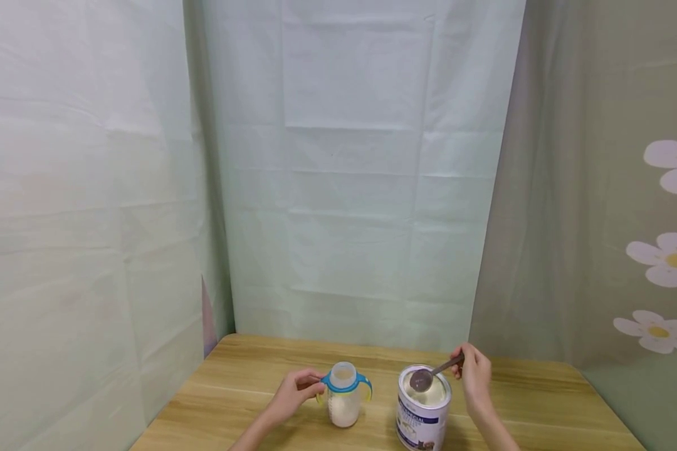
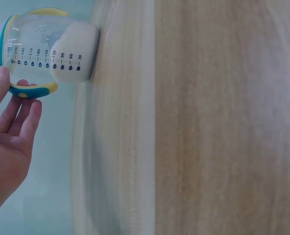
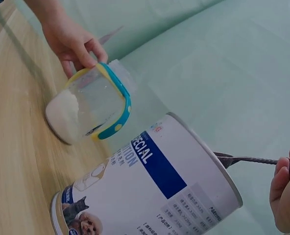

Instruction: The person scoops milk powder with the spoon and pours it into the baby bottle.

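Observation:
A clear baby bottle (image 1: 344,404) with a blue collar and two handles stands upright on the table, its top uncovered. White powder fills its lower part, reaching near the 120 mark in the left wrist view. My left hand (image 1: 294,394) pinches the handle (image 2: 35,91) on its left side. To the right is a white and blue milk powder can (image 1: 420,419) with its top off. My right hand (image 1: 474,374) grips the handle of a dark spoon (image 1: 421,380), whose round bowl is over the can's mouth. Whether the bowl holds powder I cannot tell.
The wood-grain table (image 1: 248,357) has rounded back corners. Pale green cloth (image 1: 350,250) hangs behind it, more cloth (image 1: 79,250) on the left, and a flower-printed curtain (image 1: 570,250) on the right. Bottle and can stand a short gap apart.

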`<state>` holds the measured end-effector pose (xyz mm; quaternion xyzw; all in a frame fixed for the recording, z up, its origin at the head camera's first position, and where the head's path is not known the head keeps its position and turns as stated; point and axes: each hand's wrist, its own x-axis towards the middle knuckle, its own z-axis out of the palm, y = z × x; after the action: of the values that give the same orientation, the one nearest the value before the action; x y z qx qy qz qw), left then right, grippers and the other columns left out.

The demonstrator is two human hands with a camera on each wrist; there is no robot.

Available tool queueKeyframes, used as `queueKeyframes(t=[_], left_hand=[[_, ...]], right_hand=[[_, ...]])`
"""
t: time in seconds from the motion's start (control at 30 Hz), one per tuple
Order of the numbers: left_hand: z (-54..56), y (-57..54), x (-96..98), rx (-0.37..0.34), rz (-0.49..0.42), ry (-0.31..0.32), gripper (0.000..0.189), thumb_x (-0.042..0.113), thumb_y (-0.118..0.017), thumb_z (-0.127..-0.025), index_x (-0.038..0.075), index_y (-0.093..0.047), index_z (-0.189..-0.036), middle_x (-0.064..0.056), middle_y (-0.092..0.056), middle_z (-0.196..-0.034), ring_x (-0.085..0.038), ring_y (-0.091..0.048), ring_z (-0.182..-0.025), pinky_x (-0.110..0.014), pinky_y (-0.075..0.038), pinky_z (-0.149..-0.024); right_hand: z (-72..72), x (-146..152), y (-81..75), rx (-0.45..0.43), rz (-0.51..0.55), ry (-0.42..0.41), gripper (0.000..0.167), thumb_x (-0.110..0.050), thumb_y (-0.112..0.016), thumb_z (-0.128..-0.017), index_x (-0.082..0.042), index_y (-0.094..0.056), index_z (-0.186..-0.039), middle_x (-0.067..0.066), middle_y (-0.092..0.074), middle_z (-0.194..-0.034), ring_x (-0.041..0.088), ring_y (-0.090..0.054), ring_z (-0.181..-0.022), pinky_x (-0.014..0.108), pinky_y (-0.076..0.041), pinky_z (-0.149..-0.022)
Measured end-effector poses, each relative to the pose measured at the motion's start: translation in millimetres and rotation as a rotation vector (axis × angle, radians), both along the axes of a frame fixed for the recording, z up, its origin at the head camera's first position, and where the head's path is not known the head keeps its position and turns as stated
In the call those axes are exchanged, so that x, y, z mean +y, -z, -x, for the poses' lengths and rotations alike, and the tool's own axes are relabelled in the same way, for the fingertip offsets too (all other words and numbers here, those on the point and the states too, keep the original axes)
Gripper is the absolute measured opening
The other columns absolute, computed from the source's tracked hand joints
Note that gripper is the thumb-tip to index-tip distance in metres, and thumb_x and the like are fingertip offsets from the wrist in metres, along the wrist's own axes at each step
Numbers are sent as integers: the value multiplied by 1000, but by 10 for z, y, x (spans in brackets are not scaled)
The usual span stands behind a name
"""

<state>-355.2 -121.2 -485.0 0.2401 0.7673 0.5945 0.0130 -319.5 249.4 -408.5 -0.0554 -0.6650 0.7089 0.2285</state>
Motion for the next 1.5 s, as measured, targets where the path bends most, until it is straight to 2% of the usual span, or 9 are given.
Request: queueKeyframes(t=[0.3,0.57,0.73,0.87,0.93,1.13,1.27,1.33,1.5], left_hand=[[-7,4,-2,-2,6,0,32,20,-65,-92,-3,-64,-115,-17,-72,-103,-12,-67,-86,-27,-56,-78],[10,17,0,14,11,-9,32,20,-66,-91,-3,-65,-114,-16,-72,-102,-10,-67,-86,-27,-56,-78],[-19,5,17,17,1,-4,30,17,-65,-92,-4,-64,-114,-19,-71,-104,-11,-66,-87,-29,-56,-79],[-24,7,17,7,-3,-11,30,18,-65,-92,-3,-65,-114,-18,-71,-105,-11,-66,-87,-29,-56,-79],[-14,17,12,1,-2,-16,31,19,-65,-92,-2,-65,-114,-17,-71,-105,-11,-66,-88,-28,-56,-79],[22,54,-3,8,5,-15,32,21,-65,-92,-2,-65,-114,-21,-70,-106,-12,-67,-88,-26,-56,-79],[17,54,-4,18,5,-7,33,22,-65,-92,-3,-65,-114,-22,-70,-106,-13,-67,-88,-27,-56,-78],[14,53,-5,18,6,-8,33,22,-65,-92,-2,-65,-114,-22,-70,-106,-14,-67,-88,-28,-56,-79],[14,47,0,18,5,-8,33,22,-65,-92,-1,-64,-115,-19,-71,-106,-12,-67,-88,-27,-56,-79]], right_hand=[[-40,3,68,77,-152,48,40,-16,-37,-104,11,-57,-82,-3,-53,-63,7,-49,-51,21,-44,-48],[-50,-16,104,133,-295,106,36,-14,-42,-104,3,-60,-79,3,-54,-60,9,-49,-50,22,-43,-48],[-145,-75,33,131,-346,99,32,-10,-44,-103,2,-60,-78,8,-55,-62,10,-49,-51,20,-43,-49],[-273,-154,-63,182,-385,62,31,-7,-43,-102,3,-59,-77,12,-53,-61,11,-48,-52,21,-41,-49],[-288,-179,-53,218,-407,29,32,-7,-43,-103,2,-58,-76,11,-51,-59,10,-47,-51,21,-40,-47],[-132,-164,178,330,-443,-140,32,-2,-39,-103,2,-56,-76,10,-46,-55,13,-43,-47,26,-40,-43],[-100,-161,245,375,-419,-224,32,0,-37,-103,2,-55,-77,15,-45,-54,17,-43,-45,28,-39,-40],[-103,-167,245,379,-393,-241,33,-1,-37,-103,1,-55,-76,16,-45,-53,17,-43,-43,28,-39,-39],[-127,-184,238,356,-322,-209,37,-7,-38,-105,-1,-53,-72,11,-45,-51,11,-41,-40,26,-36,-36]])
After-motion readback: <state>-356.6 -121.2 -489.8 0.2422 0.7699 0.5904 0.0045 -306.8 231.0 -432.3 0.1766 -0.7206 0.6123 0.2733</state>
